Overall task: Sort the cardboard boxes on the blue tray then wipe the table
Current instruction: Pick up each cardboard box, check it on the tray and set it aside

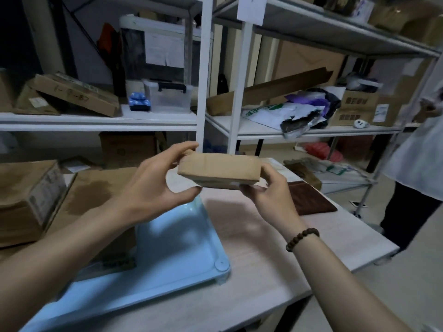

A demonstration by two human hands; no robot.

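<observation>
box: I am holding the small cardboard box in the air above the blue tray's far end | fingers: my left hand is pinching its left end, my right hand is curling round its right end | surface: the tray is lying on a pale table, a brown cloth is lying right of the tray | room: white shelves are standing beyond the tray

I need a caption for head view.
Left hand and right hand hold a box above the table, near the blue tray.
</observation>
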